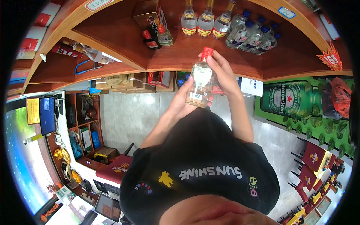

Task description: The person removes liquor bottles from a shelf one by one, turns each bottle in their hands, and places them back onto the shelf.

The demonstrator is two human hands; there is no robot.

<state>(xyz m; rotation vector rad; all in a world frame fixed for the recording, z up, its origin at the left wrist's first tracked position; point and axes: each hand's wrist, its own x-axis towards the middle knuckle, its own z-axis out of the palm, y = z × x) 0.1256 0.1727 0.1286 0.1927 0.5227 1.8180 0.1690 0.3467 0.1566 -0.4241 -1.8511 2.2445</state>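
In front of my chest I hold a clear glass liquor bottle [201, 86] upright, its red cap [207, 53] at the top and a label with a barcode on the side facing me. My left hand [185, 99] wraps round the lower body of the bottle, thumb along its left side. Up at the neck and cap, my right hand [222, 71] closes on it from the right. Just beyond, on a wooden shelf [180, 56], stand two small bottles with red caps, one dark [152, 40] and one clear [164, 36].
Three clear bottles with yellow-and-red labels [204, 24] and several blue-capped bottles [252, 35] stand along the shelf, behind its front edge. Cardboard boxes [129, 81] sit below it. A large green can-shaped display [290, 98] is at the right; maroon chairs [313, 156] stand farther back.
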